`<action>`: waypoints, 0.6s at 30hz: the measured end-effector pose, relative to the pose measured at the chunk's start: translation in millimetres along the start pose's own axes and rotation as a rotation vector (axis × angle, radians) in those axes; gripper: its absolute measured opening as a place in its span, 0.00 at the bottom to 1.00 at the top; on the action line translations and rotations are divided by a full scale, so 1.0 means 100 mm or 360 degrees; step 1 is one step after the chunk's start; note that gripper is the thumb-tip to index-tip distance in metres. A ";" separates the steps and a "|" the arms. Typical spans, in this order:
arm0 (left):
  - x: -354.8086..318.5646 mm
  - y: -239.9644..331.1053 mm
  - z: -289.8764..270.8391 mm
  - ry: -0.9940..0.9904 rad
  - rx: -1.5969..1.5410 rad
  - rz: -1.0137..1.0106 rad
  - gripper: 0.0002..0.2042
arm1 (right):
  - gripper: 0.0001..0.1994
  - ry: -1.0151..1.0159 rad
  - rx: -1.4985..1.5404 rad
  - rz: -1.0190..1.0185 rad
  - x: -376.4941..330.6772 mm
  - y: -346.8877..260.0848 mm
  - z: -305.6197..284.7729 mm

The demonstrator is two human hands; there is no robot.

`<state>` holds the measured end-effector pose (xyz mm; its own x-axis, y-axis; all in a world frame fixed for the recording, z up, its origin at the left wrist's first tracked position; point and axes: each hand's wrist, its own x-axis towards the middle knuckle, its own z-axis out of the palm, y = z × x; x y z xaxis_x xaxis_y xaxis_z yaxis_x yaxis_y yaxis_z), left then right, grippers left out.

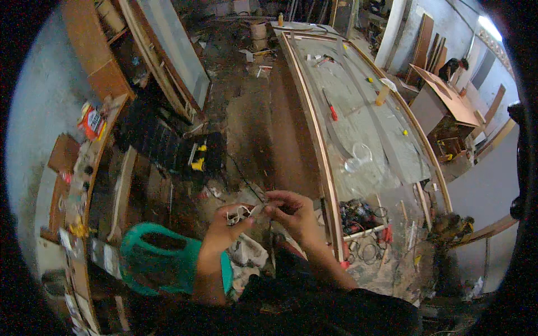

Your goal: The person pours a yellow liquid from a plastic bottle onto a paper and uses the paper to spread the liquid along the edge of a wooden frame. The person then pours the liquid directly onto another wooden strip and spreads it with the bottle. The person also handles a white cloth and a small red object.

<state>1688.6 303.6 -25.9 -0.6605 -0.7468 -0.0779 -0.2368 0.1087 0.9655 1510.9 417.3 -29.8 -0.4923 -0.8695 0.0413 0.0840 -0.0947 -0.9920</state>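
My left hand (227,228) is closed around a loosely looped thin white cord (240,211), which sticks out past its fingers and thumb. Close beside it, my right hand (296,217) pinches with thumb and fingertips at a small pale piece between the two hands. Too small to make out is whether that piece belongs to the white cord. A thin black cable (244,178) comes down from the floor ahead and meets the fingertips. Below the hands lies a crumpled whitish cloth (247,252).
A green plastic chair (131,255) stands at my left. On the right a long framed panel (302,95) carries a red-handled tool (333,112) and tape rolls (358,155). A yellow-and-black power tool (198,162) rests ahead. Another person (453,68) bends over a cabinet at far right.
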 end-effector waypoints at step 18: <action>5.88 1.43 -1.51 -0.0189 -0.1186 0.0517 0.12 | 0.15 -0.0035 0.0679 -0.0226 6.18 -0.23 -0.44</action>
<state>1373.9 -219.1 103.8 -0.6955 -0.6742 0.2485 0.4871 -0.1881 0.8529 1167.1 -96.6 12.9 -0.5066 -0.8430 0.1805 0.3691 -0.4013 -0.8383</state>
